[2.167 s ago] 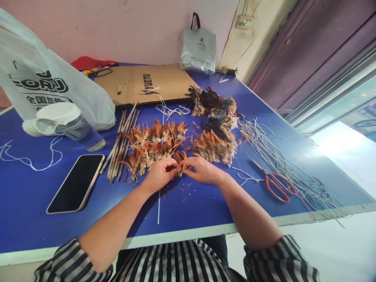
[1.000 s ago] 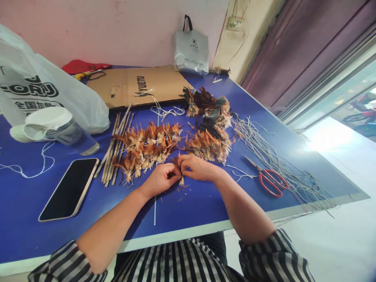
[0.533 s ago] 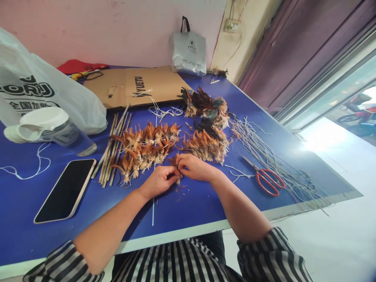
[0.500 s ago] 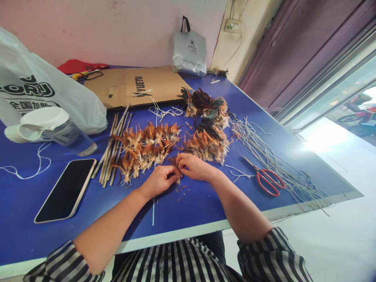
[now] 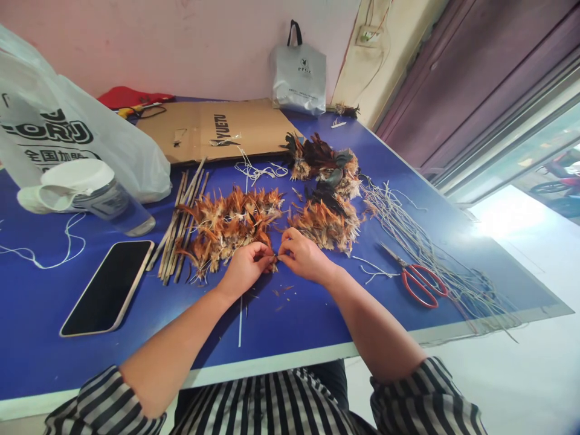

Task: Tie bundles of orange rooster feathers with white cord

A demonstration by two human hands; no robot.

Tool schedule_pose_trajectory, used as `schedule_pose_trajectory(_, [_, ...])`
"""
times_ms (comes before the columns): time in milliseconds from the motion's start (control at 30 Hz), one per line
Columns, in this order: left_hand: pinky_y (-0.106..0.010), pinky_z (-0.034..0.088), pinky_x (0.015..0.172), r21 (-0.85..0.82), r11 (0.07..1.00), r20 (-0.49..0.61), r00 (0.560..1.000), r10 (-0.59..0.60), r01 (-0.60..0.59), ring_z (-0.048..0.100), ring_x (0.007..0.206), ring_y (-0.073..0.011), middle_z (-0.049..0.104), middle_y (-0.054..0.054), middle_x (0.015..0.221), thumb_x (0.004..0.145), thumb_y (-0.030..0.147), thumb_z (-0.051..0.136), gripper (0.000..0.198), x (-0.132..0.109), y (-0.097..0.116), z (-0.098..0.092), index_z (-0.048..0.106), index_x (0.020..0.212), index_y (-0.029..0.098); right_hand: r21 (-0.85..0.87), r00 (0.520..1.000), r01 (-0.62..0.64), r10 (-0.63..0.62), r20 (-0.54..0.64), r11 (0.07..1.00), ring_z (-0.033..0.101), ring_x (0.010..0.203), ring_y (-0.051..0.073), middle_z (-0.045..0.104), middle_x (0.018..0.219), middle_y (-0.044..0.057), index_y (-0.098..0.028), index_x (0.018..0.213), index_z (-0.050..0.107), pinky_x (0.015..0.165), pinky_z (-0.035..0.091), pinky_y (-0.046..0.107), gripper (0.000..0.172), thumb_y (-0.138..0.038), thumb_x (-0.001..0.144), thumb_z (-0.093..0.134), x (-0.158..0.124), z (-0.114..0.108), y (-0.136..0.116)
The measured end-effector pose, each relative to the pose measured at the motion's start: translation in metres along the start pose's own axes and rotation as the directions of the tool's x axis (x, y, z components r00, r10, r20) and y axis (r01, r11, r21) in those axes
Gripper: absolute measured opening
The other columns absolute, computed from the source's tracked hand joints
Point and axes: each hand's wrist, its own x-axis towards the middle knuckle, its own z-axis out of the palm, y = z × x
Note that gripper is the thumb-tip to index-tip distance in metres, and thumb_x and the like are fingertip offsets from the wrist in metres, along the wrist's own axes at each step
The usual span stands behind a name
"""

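Observation:
My left hand (image 5: 247, 266) and my right hand (image 5: 302, 255) meet fingertip to fingertip over the blue table (image 5: 294, 314). Both are pinched on a small bundle of brown feathers (image 5: 273, 261), mostly hidden between the fingers. Just beyond my left hand lies a heap of tied orange-brown feather bundles (image 5: 231, 225). A second orange heap (image 5: 328, 222) sits beyond my right hand, with darker feathers (image 5: 322, 158) behind it. A thin white string (image 5: 240, 323) runs toward me from under my hands.
Thin sticks (image 5: 183, 219) lie left of the feathers, a phone (image 5: 107, 287) nearer left. Red-handled scissors (image 5: 419, 278) and a spread of cut strings (image 5: 435, 248) lie to the right. A plastic bag (image 5: 67, 142), a lidded jar (image 5: 97, 193), cardboard (image 5: 217, 128) and a grey bag (image 5: 299, 69) stand behind.
My hands stay together on the small feather bundle, with only slight finger movement. The view has shifted a little; nothing on the table has moved.

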Motion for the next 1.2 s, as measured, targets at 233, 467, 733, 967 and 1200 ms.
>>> schedule_pose_trajectory(233, [-0.023, 0.049, 0.052, 0.016, 0.999, 0.016, 0.999, -0.047, 0.046, 0.060, 0.055, -0.0128, 0.066, -0.003, 0.065, 0.066, 0.037, 0.067, 0.026, 0.003, 0.001, -0.003, 0.065, 0.076, 0.012, 0.099, 0.999, 0.012, -0.016, 0.044, 0.995, 0.050, 0.079, 0.012, 0.049, 0.089, 0.004, -0.014, 0.072, 0.058, 0.076, 0.041, 0.026, 0.009, -0.009, 0.078, 0.052, 0.001, -0.002, -0.001])
schedule_pose_trajectory(467, [-0.025, 0.051, 0.054, -0.025, 0.993, 0.035, 0.993, -0.116, 0.117, 0.061, 0.054, -0.0129, 0.066, -0.003, 0.061, 0.066, 0.033, 0.068, 0.025, 0.006, 0.005, -0.006, 0.066, 0.077, 0.011, 0.127, 0.999, 0.042, -0.041, -0.010, 0.991, 0.049, 0.077, 0.012, 0.049, 0.087, 0.004, -0.014, 0.071, 0.058, 0.075, 0.041, 0.026, 0.008, -0.010, 0.077, 0.054, 0.002, -0.002, -0.002])
schedule_pose_trajectory(733, [-0.027, 0.053, 0.059, -0.044, 0.993, 0.065, 0.992, -0.109, 0.112, 0.061, 0.054, -0.0132, 0.066, -0.001, 0.058, 0.058, 0.038, 0.075, 0.031, 0.007, 0.002, -0.010, 0.065, 0.073, 0.012, 0.167, 0.998, 0.002, 0.009, -0.068, 0.986, 0.047, 0.070, 0.010, 0.050, 0.082, 0.003, -0.014, 0.068, 0.057, 0.067, 0.040, 0.023, 0.006, -0.012, 0.074, 0.058, 0.002, 0.007, -0.006])
schedule_pose_trajectory(967, [-0.028, 0.052, 0.056, -0.081, 0.991, 0.029, 0.994, -0.104, 0.106, 0.062, 0.054, -0.0142, 0.064, -0.001, 0.059, 0.057, 0.042, 0.075, 0.039, 0.007, 0.001, -0.009, 0.057, 0.077, 0.013, 0.286, 0.998, -0.037, 0.051, -0.043, 0.958, 0.052, 0.074, 0.011, 0.057, 0.077, 0.003, -0.014, 0.065, 0.060, 0.069, 0.041, 0.023, 0.009, -0.009, 0.072, 0.057, 0.005, 0.010, 0.002])
schedule_pose_trajectory(1200, [-0.024, 0.048, 0.061, 0.135, 0.988, -0.056, 0.995, 0.084, -0.075, 0.060, 0.064, -0.0134, 0.066, -0.004, 0.072, 0.065, 0.039, 0.069, 0.031, 0.006, -0.006, -0.012, 0.062, 0.080, 0.014, 0.293, 0.994, -0.105, 0.095, 0.050, 0.950, 0.054, 0.070, 0.010, 0.062, 0.075, 0.002, -0.013, 0.071, 0.063, 0.066, 0.040, 0.022, 0.009, -0.010, 0.073, 0.056, 0.004, 0.004, 0.002])
